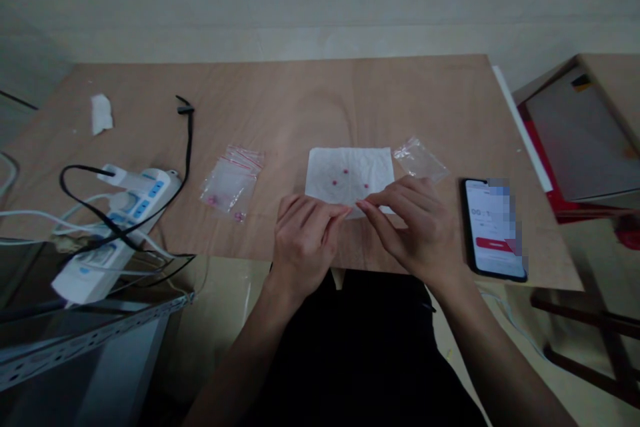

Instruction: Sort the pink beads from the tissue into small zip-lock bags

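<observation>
My left hand [307, 240] and my right hand [413, 223] face each other over the near edge of a white tissue sheet [320, 163]. Thumb and forefinger are pinched on each hand, the tips a small gap apart. Whatever they hold is too small or thin to make out. Three small dark red beads [345, 171] are visible on the sheet, just beyond my fingers. Right of the sheet lies a clear plastic bag [420, 159], partly behind my right hand. Several small zip bags [231, 183] with reddish bits inside lie to the left.
A phone [494, 230] showing a timer lies at the table's right. On the left, a white power strip [120, 230] with tangled cables and a black cord [189, 147] overhangs the edge. A scrap of white paper [101, 113] sits at the far left of the wooden table [280, 100].
</observation>
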Tool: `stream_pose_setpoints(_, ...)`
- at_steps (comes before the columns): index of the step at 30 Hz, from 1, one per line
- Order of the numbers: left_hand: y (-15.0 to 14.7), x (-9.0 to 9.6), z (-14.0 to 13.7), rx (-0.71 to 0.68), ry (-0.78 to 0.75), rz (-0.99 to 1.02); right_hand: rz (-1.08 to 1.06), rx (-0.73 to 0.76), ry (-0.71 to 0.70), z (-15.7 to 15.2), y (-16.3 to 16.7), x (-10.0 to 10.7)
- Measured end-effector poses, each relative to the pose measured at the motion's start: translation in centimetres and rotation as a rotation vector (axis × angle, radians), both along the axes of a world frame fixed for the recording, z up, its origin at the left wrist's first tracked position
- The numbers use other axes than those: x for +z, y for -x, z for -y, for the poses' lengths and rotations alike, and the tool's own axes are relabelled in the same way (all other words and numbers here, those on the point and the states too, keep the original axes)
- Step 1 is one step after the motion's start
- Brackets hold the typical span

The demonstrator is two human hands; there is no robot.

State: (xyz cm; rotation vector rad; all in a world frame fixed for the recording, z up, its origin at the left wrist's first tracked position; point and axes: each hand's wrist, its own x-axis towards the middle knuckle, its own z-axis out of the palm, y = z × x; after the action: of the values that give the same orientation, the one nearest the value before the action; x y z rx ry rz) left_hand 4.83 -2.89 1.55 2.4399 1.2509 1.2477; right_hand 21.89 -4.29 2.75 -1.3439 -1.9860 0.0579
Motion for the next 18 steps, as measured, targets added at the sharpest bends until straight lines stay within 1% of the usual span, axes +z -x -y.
stream_pose_setpoints(3, 0.0, 0.0, 0.0, 0.002, -0.009, -0.02, 0.053, -0.043, -0.074, 0.1, 0.2, -0.6)
stream_pose_setpoints(5, 0.1, -0.1, 0.0, -0.005, -0.01, -0.036, 0.073, -0.027, -0.097, 0.0, 0.1, -0.7)
stream_pose_setpoints(9, 0.1, -0.1, -0.2, -0.045, 0.024, -0.091, 0.212, 0.061, -0.031, -0.4, -0.3, -0.5)
stream_pose_setpoints(11, 0.1, 0.0, -0.3, -0.06, 0.048, -0.121, 0.276, 0.055, 0.01, -0.7, -0.4, -0.3)
stream_pose_setpoints(12, 0.1, 0.0, -0.3, -0.068, 0.059, -0.133, 0.276, 0.042, 0.036, -0.9, -0.5, -0.3)
stream_pose_setpoints(14, 0.2, 0.1, -0.4, -0.084, 0.079, -0.153, 0.196, 0.031, 0.12, -1.2, -0.5, -0.4)
stream_pose_setpoints(16, 0.2, 0.2, -0.5, -0.096, 0.079, -0.167, 0.031, 0.045, 0.259, -1.4, -0.7, -0.7)
stream_pose_setpoints(18, 0.3, 0.2, -0.6, -0.098, 0.06, -0.176, -0.158, 0.099, 0.43, -1.5, -0.8, -0.8)
